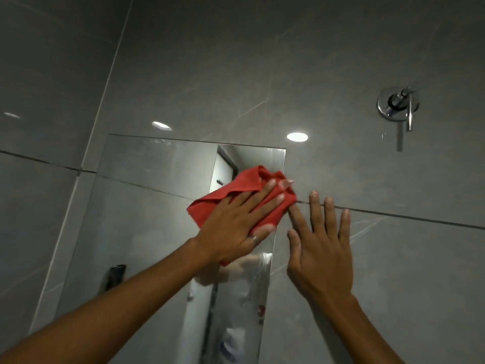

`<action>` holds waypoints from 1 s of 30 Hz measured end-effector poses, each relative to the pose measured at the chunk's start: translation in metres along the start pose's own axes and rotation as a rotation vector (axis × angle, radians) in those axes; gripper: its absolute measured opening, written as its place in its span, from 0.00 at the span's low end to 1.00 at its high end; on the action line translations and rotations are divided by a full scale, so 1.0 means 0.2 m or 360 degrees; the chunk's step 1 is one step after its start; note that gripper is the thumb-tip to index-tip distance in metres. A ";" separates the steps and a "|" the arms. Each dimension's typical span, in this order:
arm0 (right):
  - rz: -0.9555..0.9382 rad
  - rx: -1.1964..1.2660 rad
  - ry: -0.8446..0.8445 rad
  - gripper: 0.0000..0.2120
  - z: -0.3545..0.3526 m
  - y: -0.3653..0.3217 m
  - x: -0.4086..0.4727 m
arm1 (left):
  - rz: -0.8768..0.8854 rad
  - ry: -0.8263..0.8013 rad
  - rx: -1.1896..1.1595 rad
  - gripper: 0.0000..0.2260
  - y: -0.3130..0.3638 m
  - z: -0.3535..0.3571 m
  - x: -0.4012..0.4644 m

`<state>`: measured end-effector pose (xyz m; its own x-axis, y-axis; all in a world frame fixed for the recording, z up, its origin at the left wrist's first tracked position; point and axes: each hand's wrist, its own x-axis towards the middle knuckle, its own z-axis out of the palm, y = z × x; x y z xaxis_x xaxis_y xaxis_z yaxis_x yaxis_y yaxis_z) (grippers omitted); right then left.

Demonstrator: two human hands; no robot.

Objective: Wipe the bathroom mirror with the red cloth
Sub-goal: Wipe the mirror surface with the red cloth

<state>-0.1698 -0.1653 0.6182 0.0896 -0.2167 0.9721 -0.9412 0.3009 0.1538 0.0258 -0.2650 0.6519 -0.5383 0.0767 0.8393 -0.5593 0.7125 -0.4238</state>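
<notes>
A frameless rectangular mirror (pixel 147 206) hangs on the grey tiled wall, and its right edge runs down the middle of the view. My left hand (pixel 236 227) lies flat on a crumpled red cloth (pixel 236 195), pressing it against the mirror's upper right part, close to the right edge. My right hand (pixel 320 245) rests flat on the tiles just right of the mirror, fingers spread and holding nothing. Its index fingertip nearly touches the cloth. The lower part of the mirror reflects a blurred person and a doorway.
A chrome lever tap handle (pixel 399 106) sticks out of the wall at the upper right. Grey marble-look tiles (pixel 262 61) with thin grout lines cover the wall around the mirror. Ceiling light reflections (pixel 297 136) shine on the tiles above it.
</notes>
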 end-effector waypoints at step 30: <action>0.0134 0.0009 0.0050 0.29 0.05 -0.07 -0.45 | -0.0770 0.0225 -0.0034 0.28 0.36 0.16 -0.02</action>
<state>-0.1678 -0.1585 0.5277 0.0202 -0.1617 0.9866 -0.9476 0.3117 0.0705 -0.0319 -0.2360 0.6078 -0.1289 -0.1733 0.9764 -0.7099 0.7036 0.0311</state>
